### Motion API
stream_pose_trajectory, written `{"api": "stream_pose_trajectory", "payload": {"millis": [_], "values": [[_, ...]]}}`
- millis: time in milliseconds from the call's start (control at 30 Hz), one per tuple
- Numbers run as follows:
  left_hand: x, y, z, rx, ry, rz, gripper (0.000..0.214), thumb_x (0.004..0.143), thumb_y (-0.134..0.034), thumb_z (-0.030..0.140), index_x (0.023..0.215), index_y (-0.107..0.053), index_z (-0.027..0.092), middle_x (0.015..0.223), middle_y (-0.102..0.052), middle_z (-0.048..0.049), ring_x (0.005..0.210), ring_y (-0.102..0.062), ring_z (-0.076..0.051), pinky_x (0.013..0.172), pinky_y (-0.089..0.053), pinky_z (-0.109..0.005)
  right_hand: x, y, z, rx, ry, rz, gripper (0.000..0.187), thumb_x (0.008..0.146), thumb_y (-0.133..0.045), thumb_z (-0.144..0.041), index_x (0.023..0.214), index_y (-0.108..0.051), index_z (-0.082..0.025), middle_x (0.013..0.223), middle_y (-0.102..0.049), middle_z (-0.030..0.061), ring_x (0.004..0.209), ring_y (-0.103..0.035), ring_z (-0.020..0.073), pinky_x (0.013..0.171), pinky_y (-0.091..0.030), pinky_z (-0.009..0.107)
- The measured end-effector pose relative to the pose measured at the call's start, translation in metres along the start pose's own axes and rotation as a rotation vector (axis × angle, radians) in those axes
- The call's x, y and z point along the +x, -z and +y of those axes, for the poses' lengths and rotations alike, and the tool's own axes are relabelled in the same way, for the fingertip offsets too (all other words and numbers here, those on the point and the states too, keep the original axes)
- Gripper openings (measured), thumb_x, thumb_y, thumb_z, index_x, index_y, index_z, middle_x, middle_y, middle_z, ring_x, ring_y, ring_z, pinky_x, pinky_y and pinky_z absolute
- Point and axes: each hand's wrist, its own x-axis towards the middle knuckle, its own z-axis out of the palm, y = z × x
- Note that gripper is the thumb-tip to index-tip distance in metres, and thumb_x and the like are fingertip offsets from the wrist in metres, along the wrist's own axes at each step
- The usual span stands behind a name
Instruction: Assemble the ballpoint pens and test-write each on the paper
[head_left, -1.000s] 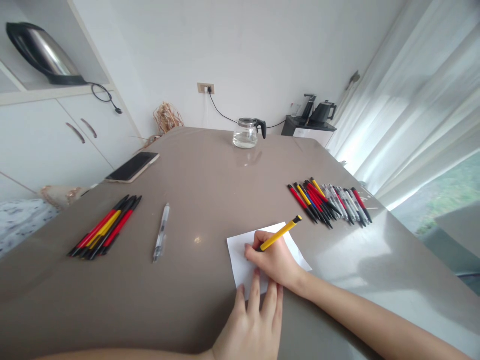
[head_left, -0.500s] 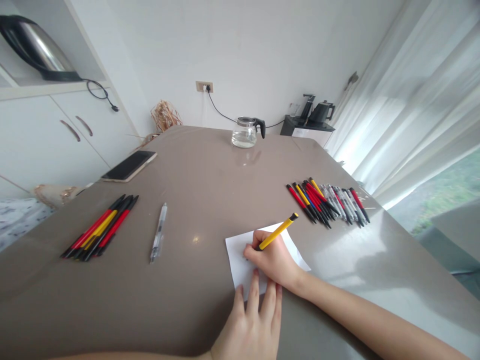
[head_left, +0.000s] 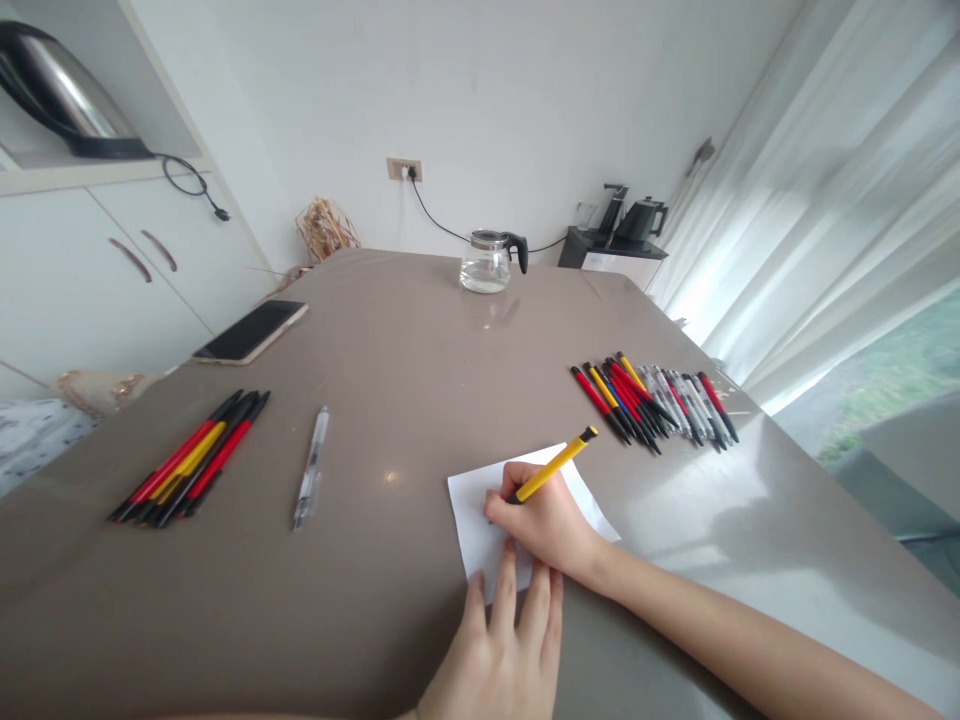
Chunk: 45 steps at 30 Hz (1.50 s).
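A yellow and black pen (head_left: 556,467) is pinched in my right hand (head_left: 553,520), its back end slanting up to the right. The writing tip is hidden behind my fingers, over a sheet of white paper (head_left: 471,500). A small dark mark shows on the paper beside my thumb. My left hand (head_left: 501,640) lies flat with fingers spread, its fingertips on the paper's near edge. To the right lies a pile of red, yellow, blue and clear pens (head_left: 637,400). On the left are a bundle of red, yellow and black pens (head_left: 191,460) and a single clear pen (head_left: 311,468).
A glass pot (head_left: 486,268) with clear liquid stands at the far side of the brown table (head_left: 390,350). A phone (head_left: 253,332) lies near the left edge. Behind are a black kettle (head_left: 641,220) on a low stand and a steel kettle (head_left: 71,90) on a shelf.
The view has shifted slightly, so things on the left appear a little further left. My right hand keeps hold of the pen, and my left hand stays on the paper.
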Motion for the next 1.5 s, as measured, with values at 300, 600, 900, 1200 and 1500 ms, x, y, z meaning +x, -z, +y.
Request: {"api": "stream_pose_trajectory", "payload": {"millis": [300, 600, 900, 1200, 1500], "values": [[-0.001, -0.002, 0.001, 0.005, 0.032, 0.005, 0.041, 0.08, -0.038, 0.025, 0.119, -0.046, 0.018, 0.121, -0.048, -0.0095, 0.102, -0.049, -0.025, 0.074, -0.04, -0.033, 0.0, 0.0, 0.001, 0.034, -0.017, 0.016, 0.017, 0.061, -0.045, -0.016, 0.049, -0.033, -0.018, 0.045, -0.033, -0.0055, 0.044, -0.03, 0.006, 0.041, -0.026, 0.019], [-0.001, 0.001, -0.001, -0.004, 0.013, -0.012, 0.041, 0.08, -0.038, 0.025, 0.12, -0.045, 0.018, 0.122, -0.047, -0.0096, 0.104, -0.047, -0.025, 0.075, -0.039, -0.033, 0.0, 0.0, 0.002, 0.109, -0.027, 0.075, 0.019, 0.063, -0.046, -0.017, 0.049, -0.033, -0.018, 0.045, -0.034, -0.0056, 0.044, -0.031, 0.0061, 0.042, -0.026, 0.019], [0.002, 0.008, -0.001, -0.035, -0.018, -0.025, 0.041, 0.081, -0.032, 0.024, 0.119, -0.045, 0.015, 0.119, -0.05, -0.0099, 0.107, -0.043, -0.023, 0.075, -0.039, -0.033, 0.009, 0.034, -0.01, 0.419, 0.057, 0.341, 0.024, 0.078, -0.045, -0.039, 0.066, -0.039, -0.019, 0.046, -0.041, -0.0064, 0.04, -0.036, 0.0057, 0.043, -0.031, 0.019], [0.001, 0.01, -0.005, -0.04, -0.038, -0.009, 0.04, 0.081, -0.034, 0.025, 0.118, -0.045, 0.016, 0.117, -0.051, -0.0093, 0.106, -0.044, -0.021, 0.081, -0.036, -0.033, 0.018, 0.053, 0.001, -0.083, 0.139, 0.244, 0.028, 0.073, -0.049, -0.043, 0.069, -0.055, -0.016, 0.057, -0.051, 0.0003, 0.05, -0.041, 0.0089, 0.048, -0.03, 0.021], [0.0, 0.013, -0.001, -0.056, -0.007, -0.02, 0.041, 0.082, -0.032, 0.023, 0.121, -0.04, 0.014, 0.114, -0.053, -0.0076, 0.102, -0.048, -0.022, 0.079, -0.039, -0.035, 0.018, 0.055, 0.012, -0.294, 0.169, 0.224, 0.047, 0.078, -0.039, -0.048, 0.044, -0.033, -0.016, 0.043, -0.027, -0.0042, 0.046, -0.018, 0.0068, 0.043, -0.016, 0.023]]}}
